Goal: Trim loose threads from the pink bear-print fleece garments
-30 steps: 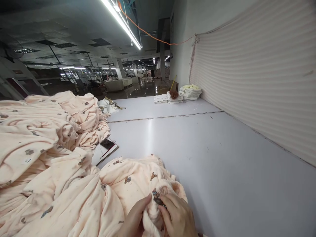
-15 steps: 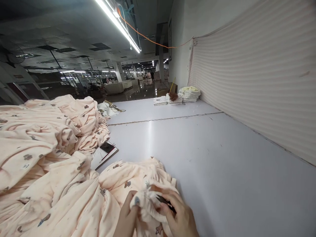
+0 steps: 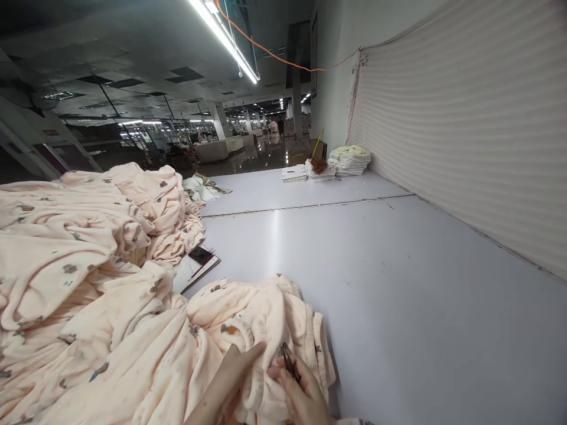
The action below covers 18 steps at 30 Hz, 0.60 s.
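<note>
A peach fleece garment (image 3: 261, 313) with small printed figures lies bunched at the near edge of a white table (image 3: 398, 277). My left hand (image 3: 230, 381) presses flat on a fold of this garment. Beside it my right hand (image 3: 299, 398) pinches a small dark metal tool (image 3: 289, 361), which looks like thread snips, with its tip against the cloth. Both hands sit at the bottom edge of the view, partly cut off.
A tall heap of the same peach garments (image 3: 80, 260) fills the left side. A clipboard with a dark phone (image 3: 200, 260) lies at its foot. Folded stacks (image 3: 349, 160) stand at the far end. A striped fabric wall (image 3: 478, 118) runs along the right.
The garment has been turned and flattened under my hands. My left hand went from gripping a bunched fold to lying flat, and my right hand dropped lower in view.
</note>
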Available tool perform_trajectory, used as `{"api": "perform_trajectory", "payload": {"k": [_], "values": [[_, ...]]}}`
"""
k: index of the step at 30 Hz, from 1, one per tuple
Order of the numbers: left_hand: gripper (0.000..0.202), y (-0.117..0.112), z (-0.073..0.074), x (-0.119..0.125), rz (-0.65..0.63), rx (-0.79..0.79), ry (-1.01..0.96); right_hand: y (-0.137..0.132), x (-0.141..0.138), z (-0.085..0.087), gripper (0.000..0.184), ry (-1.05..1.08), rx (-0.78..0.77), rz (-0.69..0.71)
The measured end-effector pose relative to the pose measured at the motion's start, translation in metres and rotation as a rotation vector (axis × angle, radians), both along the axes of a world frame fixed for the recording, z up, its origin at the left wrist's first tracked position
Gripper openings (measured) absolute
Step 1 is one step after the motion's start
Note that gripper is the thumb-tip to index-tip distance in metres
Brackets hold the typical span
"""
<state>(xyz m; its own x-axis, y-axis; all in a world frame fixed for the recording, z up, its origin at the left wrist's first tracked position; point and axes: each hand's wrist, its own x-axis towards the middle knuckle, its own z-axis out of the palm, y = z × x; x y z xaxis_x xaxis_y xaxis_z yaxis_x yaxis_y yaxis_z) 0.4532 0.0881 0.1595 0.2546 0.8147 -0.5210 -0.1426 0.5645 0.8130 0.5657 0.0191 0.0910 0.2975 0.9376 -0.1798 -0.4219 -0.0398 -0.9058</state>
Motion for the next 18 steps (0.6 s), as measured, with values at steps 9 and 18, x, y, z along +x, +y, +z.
{"api": "perform_trajectory", "payload": {"k": [9, 18], "values": [[0.063, -0.012, 0.008, 0.001, 0.066, -0.071, -0.172, -0.016, 0.034, 0.023, 0.025, -1.116, 0.254, 0.067], [0.054, -0.015, 0.025, -0.003, 0.060, -0.026, -0.108, -0.011, 0.029, 0.034, 0.020, -1.228, 0.266, 0.099]]}}
